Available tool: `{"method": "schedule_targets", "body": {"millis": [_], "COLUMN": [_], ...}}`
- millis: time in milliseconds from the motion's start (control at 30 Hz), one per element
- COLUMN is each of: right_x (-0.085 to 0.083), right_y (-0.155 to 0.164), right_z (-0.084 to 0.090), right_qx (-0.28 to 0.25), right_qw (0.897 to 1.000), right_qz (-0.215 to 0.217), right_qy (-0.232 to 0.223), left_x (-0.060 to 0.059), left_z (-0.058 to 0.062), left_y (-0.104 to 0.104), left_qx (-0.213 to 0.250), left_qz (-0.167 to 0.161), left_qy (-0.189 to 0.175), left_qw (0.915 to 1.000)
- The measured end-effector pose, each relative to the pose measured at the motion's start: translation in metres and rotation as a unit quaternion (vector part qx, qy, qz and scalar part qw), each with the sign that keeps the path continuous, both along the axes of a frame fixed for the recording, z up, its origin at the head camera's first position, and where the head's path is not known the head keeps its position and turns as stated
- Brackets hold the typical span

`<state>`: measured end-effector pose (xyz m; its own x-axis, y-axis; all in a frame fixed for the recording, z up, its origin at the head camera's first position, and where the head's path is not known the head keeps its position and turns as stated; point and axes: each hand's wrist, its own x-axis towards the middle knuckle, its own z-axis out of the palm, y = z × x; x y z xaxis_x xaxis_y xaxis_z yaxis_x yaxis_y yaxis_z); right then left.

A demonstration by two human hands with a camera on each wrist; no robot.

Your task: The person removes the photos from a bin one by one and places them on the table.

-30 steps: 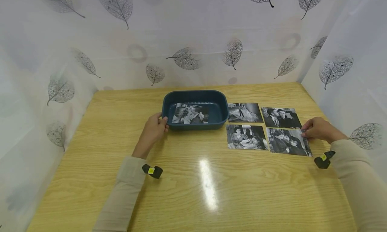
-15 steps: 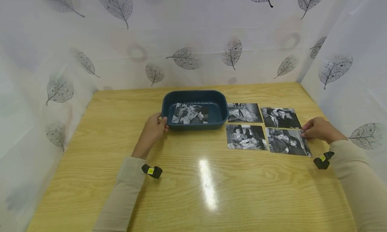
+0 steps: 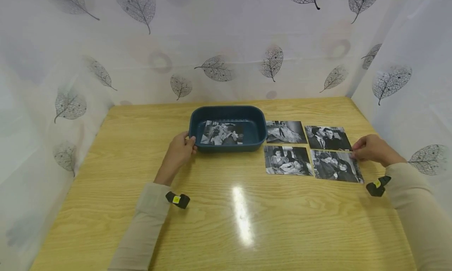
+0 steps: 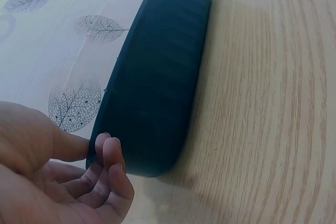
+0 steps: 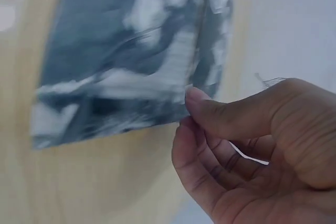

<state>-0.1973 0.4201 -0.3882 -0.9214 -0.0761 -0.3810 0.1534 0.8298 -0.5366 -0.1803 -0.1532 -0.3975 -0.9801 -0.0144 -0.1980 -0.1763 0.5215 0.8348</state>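
My left hand holds the near left corner of a dark blue rectangular tub, thumb over the rim and fingers against the outer wall, as the left wrist view shows. Inside the tub lies a black-and-white photo print. At the right, my right hand pinches the right edge of the front right photo print between thumb and fingers. In the right wrist view that print's near edge casts a shadow on the wood.
Three more photo prints lie beside the tub: a back left one, a back right one and a front left one. The wooden table meets a leaf-patterned curtain at its back and sides.
My right hand has shifted up very slightly at the print's edge. The left hand, the tub and the other prints look the same.
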Motion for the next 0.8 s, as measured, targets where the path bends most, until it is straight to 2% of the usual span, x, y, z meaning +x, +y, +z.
{"method": "schedule_targets", "body": {"millis": [133, 333, 667, 800], "right_x": [-0.007, -0.023, -0.049, -0.058], "right_y": [-0.010, -0.041, -0.124, -0.159], "right_z": [0.012, 0.039, 0.071, 0.078], "right_qx": [-0.015, -0.001, -0.007, -0.028], "right_qw": [0.999, 0.997, 0.986, 0.985], "right_qz": [0.019, 0.032, 0.060, 0.074], "right_qy": [0.024, 0.071, 0.155, 0.153], "left_x": [0.000, -0.001, -0.002, -0.002], "left_z": [0.000, -0.002, -0.001, 0.000], "left_y": [-0.002, -0.003, -0.002, -0.001], "left_qx": [0.001, 0.006, 0.005, 0.008], "left_qz": [-0.002, -0.008, -0.001, 0.002], "left_qy": [-0.001, 0.004, -0.003, -0.008], "left_qw": [1.0000, 0.9999, 1.0000, 0.9999]}}
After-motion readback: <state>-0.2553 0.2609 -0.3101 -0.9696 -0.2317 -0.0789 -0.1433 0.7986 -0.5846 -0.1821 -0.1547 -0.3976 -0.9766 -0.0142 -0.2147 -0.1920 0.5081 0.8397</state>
